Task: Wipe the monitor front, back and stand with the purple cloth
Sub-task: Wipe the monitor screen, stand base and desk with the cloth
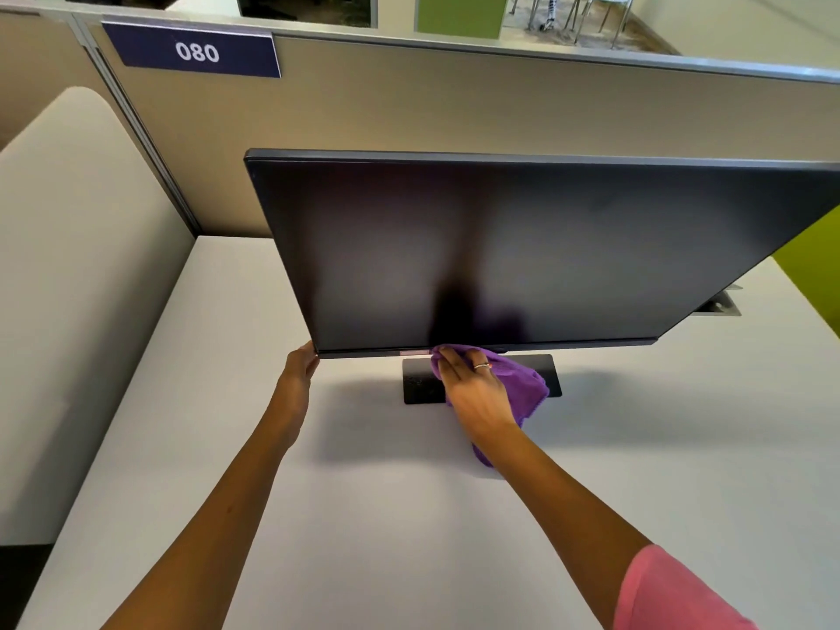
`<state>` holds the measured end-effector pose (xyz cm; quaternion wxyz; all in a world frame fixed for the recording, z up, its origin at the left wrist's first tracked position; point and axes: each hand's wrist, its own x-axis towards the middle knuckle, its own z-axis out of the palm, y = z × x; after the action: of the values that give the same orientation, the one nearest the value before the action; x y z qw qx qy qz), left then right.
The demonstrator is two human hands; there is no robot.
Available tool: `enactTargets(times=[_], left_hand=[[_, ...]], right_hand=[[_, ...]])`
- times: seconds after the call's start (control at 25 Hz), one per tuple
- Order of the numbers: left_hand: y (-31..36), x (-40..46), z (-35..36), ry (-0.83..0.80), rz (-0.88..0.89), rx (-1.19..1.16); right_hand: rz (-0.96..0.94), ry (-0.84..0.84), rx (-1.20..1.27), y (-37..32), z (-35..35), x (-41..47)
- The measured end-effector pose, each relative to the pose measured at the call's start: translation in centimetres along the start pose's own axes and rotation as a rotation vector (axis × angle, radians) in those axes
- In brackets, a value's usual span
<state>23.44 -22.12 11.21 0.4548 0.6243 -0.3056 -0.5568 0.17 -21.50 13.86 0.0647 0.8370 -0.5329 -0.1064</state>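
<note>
One monitor (522,252) stands on the white desk (363,516), its dark screen facing the person and its lower edge tipped toward them, with the flat black stand base (420,379) showing beneath. The purple cloth (522,379) is bunched against the middle of the bottom bezel, part of it hanging down in front of the base. The right hand (472,393) lies over the cloth with its fingers fairly straight, pressing it to the bezel rather than clenching it. The left hand (302,366) is at the lower left corner of the panel — its fingers reach to the edge and seem to steady it, though how far they wrap behind is hidden, so I cannot tell how firm that hold is.

By my reading the front is being wiped along its lowest strip; the back and the stand are not yet shown being touched.

What could go wrong: a hard push on the bottom bezel could tilt or swing the panel on its stand, and if the left hand's hold is light the screen could rock or twist. The loose tail of cloth could also slip from under the flat fingers and drop onto the desk.

Further out, a recessed tray (720,306) is set in the desk at the right, behind the panel; what it holds, if anything, is hidden. A beige partition (454,106) behind carries a blue sign (195,52) reading 080.
</note>
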Motion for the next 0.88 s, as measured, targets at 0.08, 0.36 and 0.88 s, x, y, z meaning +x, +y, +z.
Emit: enactTargets(times=[0.08,0.36,0.88], left_hand=[[0.0,-0.2,0.4,0.034,-0.015,-0.111],[-0.3,-0.2,1.1,0.104,-0.078,-0.297],[-1.0,-1.5,4.9,0.016,-0.317,-0.684]], right_hand=[[0.04,-0.107,-0.034,1.6,0.0,-1.0],[0.178,-0.148,-0.085,3.5,1.9,-1.9],[-0.01,-0.046,0.034,1.2,2.5,0.9]])
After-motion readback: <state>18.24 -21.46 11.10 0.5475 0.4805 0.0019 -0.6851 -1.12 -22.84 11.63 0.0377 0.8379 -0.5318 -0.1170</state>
